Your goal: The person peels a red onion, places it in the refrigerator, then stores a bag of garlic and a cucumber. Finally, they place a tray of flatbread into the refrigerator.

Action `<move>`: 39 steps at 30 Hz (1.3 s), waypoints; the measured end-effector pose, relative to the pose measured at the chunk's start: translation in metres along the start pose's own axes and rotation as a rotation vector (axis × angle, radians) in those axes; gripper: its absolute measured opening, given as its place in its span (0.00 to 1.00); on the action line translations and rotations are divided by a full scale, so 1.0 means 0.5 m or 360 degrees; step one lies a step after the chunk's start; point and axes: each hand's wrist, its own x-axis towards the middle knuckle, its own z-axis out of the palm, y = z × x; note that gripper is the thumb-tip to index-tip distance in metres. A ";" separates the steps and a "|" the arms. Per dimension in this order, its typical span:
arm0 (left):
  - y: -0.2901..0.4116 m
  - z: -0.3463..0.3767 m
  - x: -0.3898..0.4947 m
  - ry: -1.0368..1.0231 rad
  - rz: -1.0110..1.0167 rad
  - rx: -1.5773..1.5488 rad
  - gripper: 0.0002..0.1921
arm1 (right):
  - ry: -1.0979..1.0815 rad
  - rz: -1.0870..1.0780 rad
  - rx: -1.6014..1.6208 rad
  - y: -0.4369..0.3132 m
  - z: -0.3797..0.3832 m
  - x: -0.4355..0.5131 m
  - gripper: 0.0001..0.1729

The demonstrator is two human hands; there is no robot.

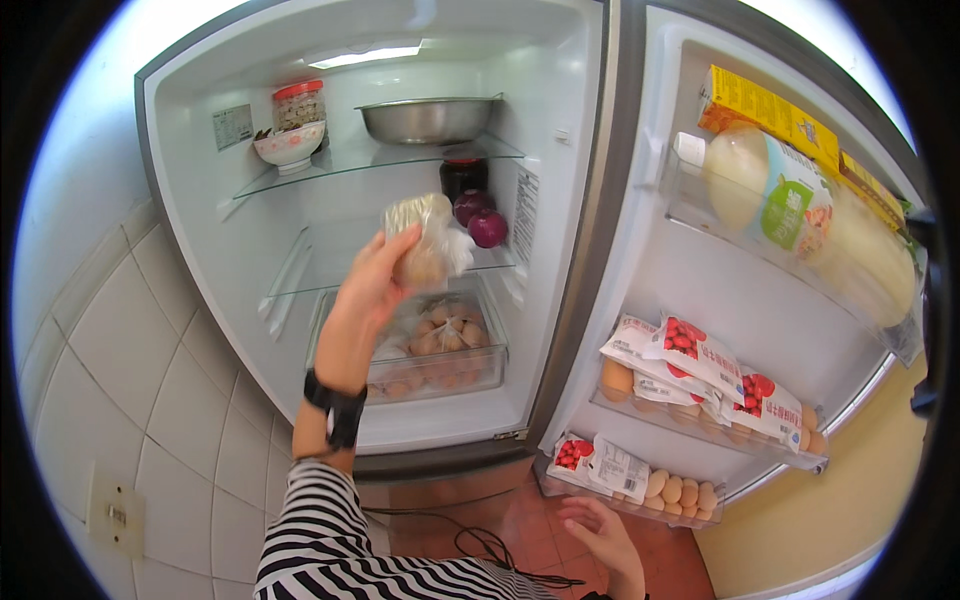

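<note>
My left hand (379,274) grips a clear plastic bag of pale food (429,240) in front of the fridge's middle glass shelf (322,251); what the food is, I cannot tell. Behind the bag, to its right, lie two red onions (487,228) beside a dark jar with a red lid (463,176). Beneath my wrist, the clear drawer (480,367) holds bagged brown eggs (448,334). My right hand (600,534) hangs low near the door's bottom bin, fingers apart and holding nothing.
The upper shelf bears a steel basin (427,121), a patterned bowl (292,146) and a red-lidded jar (298,105). On the open door at right are a large bottle (739,176), yellow box (772,112), white packets (701,356) and eggs (675,491). A black cable (487,541) lies on the floor.
</note>
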 end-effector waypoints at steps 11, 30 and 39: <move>-0.146 -0.073 0.346 0.0358 -0.0156 0.1170 0.38 | 0.0068 -0.0042 0.0037 0.016 -0.005 -0.005 0.24; -0.231 -0.156 0.477 0.0195 -0.0061 0.1196 0.35 | 0.0115 -0.0010 0.0050 0.017 -0.007 -0.009 0.23; -0.197 -0.143 0.427 0.0075 -0.0143 0.0905 0.41 | 0.0087 -0.0059 0.0021 0.006 -0.005 -0.013 0.22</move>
